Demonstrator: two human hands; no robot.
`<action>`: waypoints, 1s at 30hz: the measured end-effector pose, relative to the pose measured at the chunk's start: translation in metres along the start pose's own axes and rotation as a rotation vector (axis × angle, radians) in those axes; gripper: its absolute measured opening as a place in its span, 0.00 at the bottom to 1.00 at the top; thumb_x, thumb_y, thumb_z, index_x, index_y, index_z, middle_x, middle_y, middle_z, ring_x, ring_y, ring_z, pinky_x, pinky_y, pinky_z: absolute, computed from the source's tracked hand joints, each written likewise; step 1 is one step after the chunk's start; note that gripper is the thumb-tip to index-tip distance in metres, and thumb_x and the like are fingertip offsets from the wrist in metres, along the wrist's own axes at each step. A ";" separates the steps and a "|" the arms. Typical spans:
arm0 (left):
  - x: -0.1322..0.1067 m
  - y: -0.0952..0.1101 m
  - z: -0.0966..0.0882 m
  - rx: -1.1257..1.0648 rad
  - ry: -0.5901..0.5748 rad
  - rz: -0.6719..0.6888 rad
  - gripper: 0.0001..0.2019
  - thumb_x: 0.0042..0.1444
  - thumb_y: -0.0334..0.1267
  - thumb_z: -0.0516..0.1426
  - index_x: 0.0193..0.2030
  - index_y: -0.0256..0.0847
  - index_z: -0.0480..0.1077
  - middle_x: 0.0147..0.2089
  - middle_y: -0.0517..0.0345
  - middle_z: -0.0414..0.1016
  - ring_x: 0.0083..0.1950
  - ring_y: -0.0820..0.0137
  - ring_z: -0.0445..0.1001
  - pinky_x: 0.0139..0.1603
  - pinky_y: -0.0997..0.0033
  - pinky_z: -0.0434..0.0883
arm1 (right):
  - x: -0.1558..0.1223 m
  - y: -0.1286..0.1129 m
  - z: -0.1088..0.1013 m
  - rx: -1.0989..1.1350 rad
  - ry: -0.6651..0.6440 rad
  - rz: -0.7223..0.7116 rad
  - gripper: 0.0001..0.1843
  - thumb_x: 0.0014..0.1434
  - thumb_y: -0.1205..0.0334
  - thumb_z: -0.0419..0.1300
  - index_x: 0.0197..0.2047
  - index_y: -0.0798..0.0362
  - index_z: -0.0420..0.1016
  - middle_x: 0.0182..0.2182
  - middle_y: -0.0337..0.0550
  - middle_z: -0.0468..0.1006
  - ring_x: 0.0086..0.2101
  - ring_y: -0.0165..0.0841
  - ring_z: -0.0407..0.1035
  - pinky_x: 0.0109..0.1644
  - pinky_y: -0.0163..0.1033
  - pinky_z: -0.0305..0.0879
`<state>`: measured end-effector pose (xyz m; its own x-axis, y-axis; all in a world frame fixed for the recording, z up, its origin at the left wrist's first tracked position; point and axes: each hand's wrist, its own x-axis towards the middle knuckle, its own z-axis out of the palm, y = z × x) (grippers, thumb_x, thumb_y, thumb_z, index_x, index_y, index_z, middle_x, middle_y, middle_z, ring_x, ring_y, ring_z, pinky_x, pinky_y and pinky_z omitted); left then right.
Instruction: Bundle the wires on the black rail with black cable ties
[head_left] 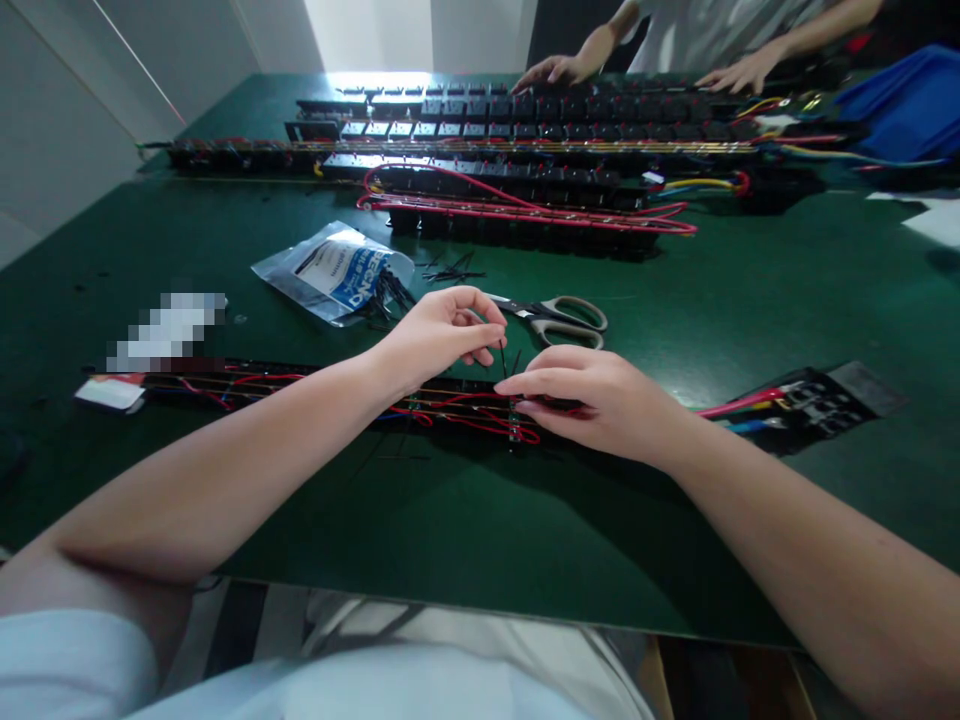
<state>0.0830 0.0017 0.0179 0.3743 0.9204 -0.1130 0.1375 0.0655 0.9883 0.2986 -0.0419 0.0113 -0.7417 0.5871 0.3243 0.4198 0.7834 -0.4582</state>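
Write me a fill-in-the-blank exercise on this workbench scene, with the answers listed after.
1. The left hand pinches a thin ____ cable tie.
2. The right hand rests on a wired strip whose wires are mostly ____.
3. The scissors lie on the ____ table, beyond both hands.
4. The plastic bag lies to the ____ of the scissors.
Answers: black, red, green, left.

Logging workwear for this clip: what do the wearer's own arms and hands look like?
The left hand and right hand are bare: no gloves, rings or watch visible. Both forearms are uncovered; a white sleeve shows on the left upper arm.
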 end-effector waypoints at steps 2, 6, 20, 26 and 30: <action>0.000 -0.001 0.000 -0.008 -0.013 0.009 0.05 0.53 0.28 0.63 0.35 0.36 0.71 0.28 0.63 0.78 0.26 0.79 0.75 0.28 0.81 0.69 | 0.000 0.000 0.000 -0.010 0.002 -0.018 0.14 0.66 0.65 0.58 0.52 0.50 0.80 0.40 0.45 0.81 0.37 0.32 0.74 0.40 0.35 0.67; 0.001 -0.002 -0.001 -0.008 -0.017 0.025 0.04 0.55 0.29 0.62 0.36 0.37 0.71 0.31 0.61 0.79 0.27 0.79 0.75 0.29 0.80 0.70 | 0.000 0.000 0.000 -0.023 0.025 -0.064 0.13 0.66 0.65 0.59 0.50 0.52 0.82 0.38 0.46 0.81 0.35 0.31 0.73 0.38 0.35 0.67; 0.001 -0.002 -0.001 -0.039 -0.061 -0.001 0.03 0.57 0.26 0.60 0.36 0.35 0.72 0.31 0.60 0.79 0.28 0.79 0.75 0.32 0.79 0.72 | 0.001 0.000 0.001 -0.043 0.050 -0.096 0.12 0.66 0.65 0.58 0.46 0.51 0.83 0.35 0.45 0.80 0.31 0.30 0.72 0.34 0.34 0.65; 0.003 -0.004 -0.003 -0.094 -0.053 -0.026 0.04 0.56 0.24 0.59 0.35 0.35 0.71 0.30 0.62 0.77 0.25 0.81 0.74 0.29 0.82 0.70 | 0.001 0.001 0.001 -0.053 0.020 -0.091 0.12 0.65 0.65 0.60 0.48 0.53 0.83 0.37 0.47 0.81 0.34 0.31 0.73 0.37 0.34 0.67; 0.003 -0.004 -0.001 -0.099 -0.069 -0.060 0.05 0.57 0.22 0.57 0.36 0.35 0.71 0.29 0.63 0.76 0.26 0.81 0.74 0.30 0.82 0.71 | 0.000 0.001 0.001 -0.043 0.012 -0.095 0.14 0.64 0.67 0.61 0.51 0.53 0.82 0.39 0.47 0.81 0.35 0.32 0.74 0.38 0.34 0.68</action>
<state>0.0830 0.0043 0.0140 0.4304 0.8854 -0.1754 0.0718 0.1601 0.9845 0.2985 -0.0412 0.0103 -0.7732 0.5119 0.3743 0.3701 0.8435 -0.3893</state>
